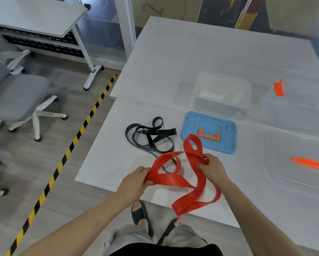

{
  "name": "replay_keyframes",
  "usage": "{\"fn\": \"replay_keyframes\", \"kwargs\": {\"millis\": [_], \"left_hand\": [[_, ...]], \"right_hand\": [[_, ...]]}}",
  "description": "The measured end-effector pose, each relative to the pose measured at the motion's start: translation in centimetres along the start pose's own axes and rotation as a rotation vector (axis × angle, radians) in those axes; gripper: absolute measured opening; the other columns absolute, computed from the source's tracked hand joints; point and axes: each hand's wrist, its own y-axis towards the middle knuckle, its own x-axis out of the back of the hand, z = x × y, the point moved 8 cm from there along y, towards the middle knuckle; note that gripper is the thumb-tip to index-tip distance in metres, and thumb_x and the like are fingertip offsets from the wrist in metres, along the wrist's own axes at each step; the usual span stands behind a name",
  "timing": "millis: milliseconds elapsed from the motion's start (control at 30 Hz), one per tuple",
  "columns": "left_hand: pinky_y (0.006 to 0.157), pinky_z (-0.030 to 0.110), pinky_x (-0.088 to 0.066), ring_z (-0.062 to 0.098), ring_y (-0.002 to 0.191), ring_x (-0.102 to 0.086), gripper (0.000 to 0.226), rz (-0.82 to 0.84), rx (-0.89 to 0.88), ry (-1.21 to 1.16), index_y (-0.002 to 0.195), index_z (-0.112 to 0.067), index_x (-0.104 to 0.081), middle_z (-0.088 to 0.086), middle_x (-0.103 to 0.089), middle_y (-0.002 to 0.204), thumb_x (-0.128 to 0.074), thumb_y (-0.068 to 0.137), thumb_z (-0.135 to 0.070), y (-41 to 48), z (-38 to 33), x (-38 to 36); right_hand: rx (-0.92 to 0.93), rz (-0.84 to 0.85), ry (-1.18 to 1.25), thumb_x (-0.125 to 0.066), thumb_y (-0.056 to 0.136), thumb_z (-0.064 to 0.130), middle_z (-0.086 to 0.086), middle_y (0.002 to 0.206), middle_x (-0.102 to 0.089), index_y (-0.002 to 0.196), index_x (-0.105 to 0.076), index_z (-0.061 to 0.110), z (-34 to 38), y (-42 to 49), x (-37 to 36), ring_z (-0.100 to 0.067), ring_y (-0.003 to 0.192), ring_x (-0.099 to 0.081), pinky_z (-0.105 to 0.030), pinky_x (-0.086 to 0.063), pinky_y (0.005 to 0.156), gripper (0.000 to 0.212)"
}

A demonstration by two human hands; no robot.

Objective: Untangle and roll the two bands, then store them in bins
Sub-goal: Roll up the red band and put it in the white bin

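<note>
White table (173,61) carries an open clear bin (217,106). The red band (173,179) loops over its near edge, left hand (136,182) and right hand (213,168) gripping it with curled fingers. The tangled black band (167,131) lies just behind.

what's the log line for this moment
left hand: grips red band | right hand: grips red band | black band: tangled on table

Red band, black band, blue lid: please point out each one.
red band (166,179): head view, its flat lower-left stretch.
black band (167,132): head view, the wide strap at its right end.
blue lid (191,124): head view, its bare left part.
</note>
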Motion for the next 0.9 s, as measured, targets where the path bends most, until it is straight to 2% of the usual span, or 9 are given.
{"fn": "replay_keyframes", "kwargs": {"millis": [67,167,300,433,500,600,733,800,900], "left_hand": [[0.083,0.030,-0.050,0.012,0.094,-0.061,0.047,-0.018,-0.015,-0.163,0.143,-0.034,-0.049,-0.006,-0.061,0.108,-0.063,0.099,-0.043,0.3,-3.4,-0.3],[0.070,0.024,-0.040,0.007,0.079,-0.056,0.015,-0.017,-0.004,-0.348,0.111,-0.027,-0.064,-0.008,-0.057,0.087,-0.067,0.098,-0.033,2.2,-8.3,-1.5],[0.068,0.031,-0.048,0.011,0.067,-0.063,0.007,0.001,0.018,-0.570,0.094,-0.021,-0.070,-0.006,-0.067,0.078,-0.065,0.099,-0.022,4.2,-14.4,-3.5],[0.076,0.032,-0.047,0.020,0.081,-0.065,0.009,-0.001,-0.035,-0.512,0.102,-0.021,-0.072,0.003,-0.066,0.091,-0.065,0.097,-0.023,6.1,-18.6,-5.4],[0.076,0.030,-0.040,0.018,0.083,-0.058,0.006,0.009,-0.091,-0.429,0.100,-0.026,-0.069,0.004,-0.062,0.093,-0.064,0.098,-0.025,6.9,-20.2,-6.1],[0.082,0.035,-0.045,0.020,0.090,-0.054,0.010,0.017,-0.194,-0.339,0.107,-0.020,-0.068,0.003,-0.054,0.096,-0.062,0.100,-0.024,7.3,-22.3,-6.6],[0.082,0.035,-0.051,0.022,0.093,-0.061,0.018,-0.033,-0.284,-0.357,0.111,-0.018,-0.073,0.005,-0.062,0.103,-0.065,0.096,-0.022,7.0,-24.3,-6.4],[0.082,0.033,-0.052,0.018,0.089,-0.063,0.015,-0.016,-0.175,-0.480,0.107,-0.019,-0.076,0.002,-0.066,0.099,-0.069,0.093,-0.022,7.0,-23.7,-6.8],[0.072,0.047,-0.056,0.016,0.067,-0.063,0.011,0.025,0.037,-0.578,0.091,-0.019,-0.076,-0.005,-0.070,0.075,-0.074,0.088,-0.030,6.9,-21.5,-8.4]], "right_hand": [[-0.020,0.001,0.154,-0.072,0.089,0.018,-0.002,0.109,-0.077,0.117,-0.072,0.019,-0.9,-0.9,2.0,-0.023,0.097,-0.073,-0.048,-0.060,0.092,0.028],[-0.019,0.031,0.296,-0.072,0.091,0.018,-0.001,0.111,-0.076,0.117,-0.072,0.019,-1.6,-2.4,4.1,-0.022,0.099,-0.074,-0.045,-0.061,0.092,0.026],[0.010,0.064,0.479,-0.076,0.082,0.057,0.004,0.107,-0.080,0.116,-0.074,0.029,-2.6,-4.0,5.7,-0.018,0.103,-0.077,-0.043,-0.062,0.095,0.044],[-0.024,0.049,0.713,-0.069,0.091,0.060,-0.004,0.110,-0.081,0.120,-0.072,0.021,-4.9,-4.9,7.1,-0.023,0.104,-0.078,-0.046,-0.061,0.099,0.049],[-0.040,0.045,0.778,-0.070,0.083,0.067,-0.011,0.110,-0.080,0.119,-0.072,0.017,-5.6,-5.5,7.8,-0.025,0.100,-0.077,-0.046,-0.061,0.096,0.062],[-0.029,0.058,0.758,-0.079,0.072,0.062,-0.006,0.106,-0.080,0.128,-0.065,0.017,-5.8,-6.1,9.1,-0.019,0.095,-0.078,-0.041,-0.063,0.091,0.073],[0.012,-0.026,0.631,-0.090,0.081,0.026,0.002,0.111,-0.074,0.131,-0.054,0.025,-5.7,-6.2,10.6,-0.013,0.096,-0.077,-0.027,-0.060,0.082,0.062],[0.053,-0.113,0.516,-0.084,0.087,0.016,0.004,0.112,-0.071,0.138,-0.049,0.027,-6.0,-5.7,11.3,-0.014,0.100,-0.073,-0.030,-0.058,0.086,0.063],[0.149,-0.119,0.122,-0.071,0.094,0.017,-0.002,0.130,-0.068,0.153,-0.039,0.026,-6.4,-4.3,10.9,-0.030,0.117,-0.068,-0.038,-0.051,0.096,0.068]]}}
